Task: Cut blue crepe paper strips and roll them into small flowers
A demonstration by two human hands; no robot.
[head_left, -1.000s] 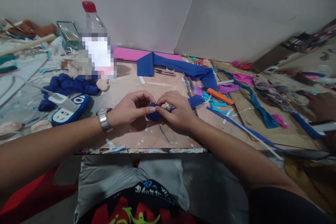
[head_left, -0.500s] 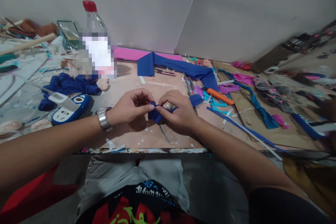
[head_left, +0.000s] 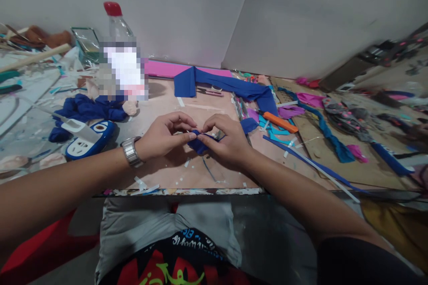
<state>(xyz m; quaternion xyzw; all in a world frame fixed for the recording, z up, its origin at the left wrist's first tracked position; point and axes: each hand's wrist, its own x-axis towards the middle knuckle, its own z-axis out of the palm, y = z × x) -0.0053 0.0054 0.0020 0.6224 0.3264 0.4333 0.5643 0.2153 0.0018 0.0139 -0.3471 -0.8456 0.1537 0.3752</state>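
Note:
Between my two hands is a small piece of blue fabric (head_left: 198, 144), gathered and folded, just above the table near its front. The thumb and fingers of my left hand (head_left: 169, 136) pinch its left side; a metal watch is on that wrist. My right hand (head_left: 229, 141) pinches the same piece from the right, its thumb along the near side. Part of the fabric is hidden behind the right fingers. Beyond the hands lies a long blue fabric strip (head_left: 230, 83), folded at its left end, with small pink-handled snips (head_left: 210, 91) beside it.
At left stand a clear bottle (head_left: 119, 26) with a red cap and a blue and white power strip (head_left: 90, 139) near bunched blue fabric (head_left: 88, 109). An orange utility knife (head_left: 280, 122) lies on scraps at right. Cardboard (head_left: 321, 160) and a grey wall (head_left: 187, 13) bound the table.
The blue piece has turned slightly in my fingers, and its hanging folds look more compact. Both hands stay in nearly the same place.

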